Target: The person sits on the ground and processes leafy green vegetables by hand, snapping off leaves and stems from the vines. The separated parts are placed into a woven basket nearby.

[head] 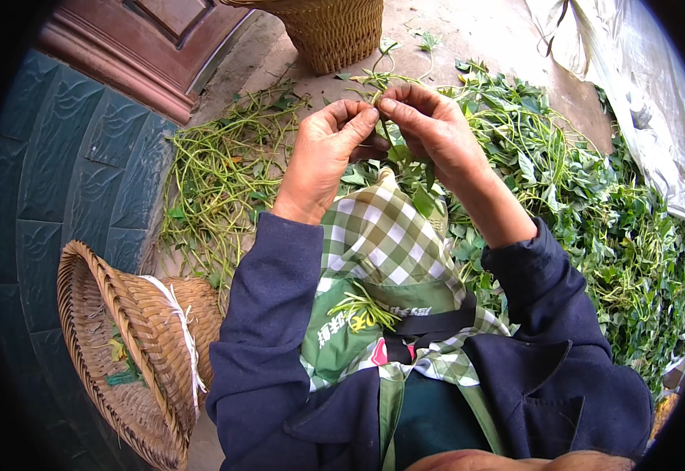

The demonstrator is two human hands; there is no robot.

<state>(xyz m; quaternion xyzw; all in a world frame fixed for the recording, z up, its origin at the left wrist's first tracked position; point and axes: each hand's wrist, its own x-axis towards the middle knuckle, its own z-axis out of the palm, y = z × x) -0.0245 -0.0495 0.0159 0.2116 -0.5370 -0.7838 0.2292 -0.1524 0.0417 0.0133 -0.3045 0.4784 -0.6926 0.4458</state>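
My left hand (333,150) and my right hand (431,129) meet above my lap, their thumbs and fingertips pinching a thin green leafy vine stem (385,126) almost side by side. Leaves of the vine (425,200) hang below my right hand. A small bunch of short green stalks (366,309) lies on my green-and-white checked apron (386,235). Left of my hands a heap of mostly leafless green stems (224,171) covers the ground. A large pile of leafy green vines (584,218) spreads to the right.
A woven basket (336,35) stands ahead near a brown panelled door (130,47). Another woven basket (166,341), tied with white cord, lies tilted at the left with a few leaves inside. White plastic sheeting (643,106) hangs at the right; blue-green wall tiles (71,159) are at the left.
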